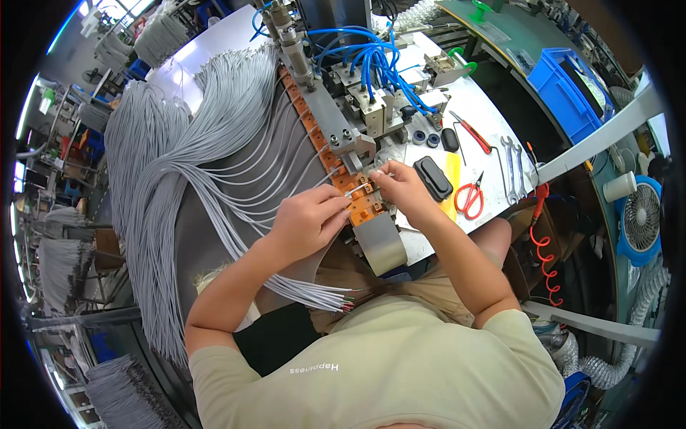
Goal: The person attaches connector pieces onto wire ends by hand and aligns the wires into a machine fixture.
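Grey cable bundles (179, 157) fan across your bench | orange clip rail (336, 161) runs toward you | your left hand (304, 222) pinches one grey cable's end (357, 189) at the rail's near end | your right hand (400, 186) fingertips closed on it.

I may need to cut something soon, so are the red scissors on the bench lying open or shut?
Shut, as far as shows. The red scissors lie flat on the white bench, blades together pointing away, beside the black case.
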The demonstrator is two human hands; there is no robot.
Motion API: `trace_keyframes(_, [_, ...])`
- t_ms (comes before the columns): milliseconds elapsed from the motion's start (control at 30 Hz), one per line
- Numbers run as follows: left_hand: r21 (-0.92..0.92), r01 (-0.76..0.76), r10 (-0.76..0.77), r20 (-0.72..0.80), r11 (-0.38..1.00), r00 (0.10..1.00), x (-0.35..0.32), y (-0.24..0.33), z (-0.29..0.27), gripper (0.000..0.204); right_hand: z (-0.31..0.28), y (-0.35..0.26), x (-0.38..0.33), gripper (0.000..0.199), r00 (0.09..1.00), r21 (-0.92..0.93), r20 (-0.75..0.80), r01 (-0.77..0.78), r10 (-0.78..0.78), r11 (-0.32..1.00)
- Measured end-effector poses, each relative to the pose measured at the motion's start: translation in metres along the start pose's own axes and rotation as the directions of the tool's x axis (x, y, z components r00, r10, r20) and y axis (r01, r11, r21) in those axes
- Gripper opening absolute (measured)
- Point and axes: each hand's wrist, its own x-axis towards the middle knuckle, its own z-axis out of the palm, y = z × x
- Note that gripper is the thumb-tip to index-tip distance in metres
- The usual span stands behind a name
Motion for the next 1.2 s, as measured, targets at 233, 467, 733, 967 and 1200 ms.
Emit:
trace_keyframes(233, [0.075, -0.096, 0.107, -0.151, 0.993, 0.983, 0.002, -0.001, 0.003, 0.015, 0.005, 0.016, 0.000, 0.018, 0.995, 0.034, -0.088, 0.051, -0.048, 0.998])
trace_keyframes(467, [-0.530, 0.301, -0.324, 0.051, 0.793, 0.945, -0.004, 0.000, 0.002, 0.015, 0.015, -0.011, -0.058, 0.014, 0.905, -0.288, -0.214, 0.300, -0.367, 0.909])
trace_keyframes(733, [-0.561, 0.279, -0.318, 0.028, 0.780, 0.948, -0.002, 0.003, 0.008, 0.017, 0.030, -0.012, -0.055, 0.013, 0.646, -0.616, 0.134, 0.649, -0.752, 0.447])
trace_keyframes(967, [-0.468, 0.221, -0.267, -0.034, 0.856, 0.963, -0.003, 0.000, 0.006, 0.016, 0.037, -0.016, -0.058, 0.013, 0.716, -0.595, 0.074, 0.590, -0.694, 0.545])
trace_keyframes(1200, [-0.422, 0.228, -0.244, 0.016, 0.878, 0.970, -0.002, 0.001, 0.001, 0.014, 0.034, -0.021, -0.057, 0.015, 0.791, -0.574, 0.121, 0.548, -0.600, 0.608])
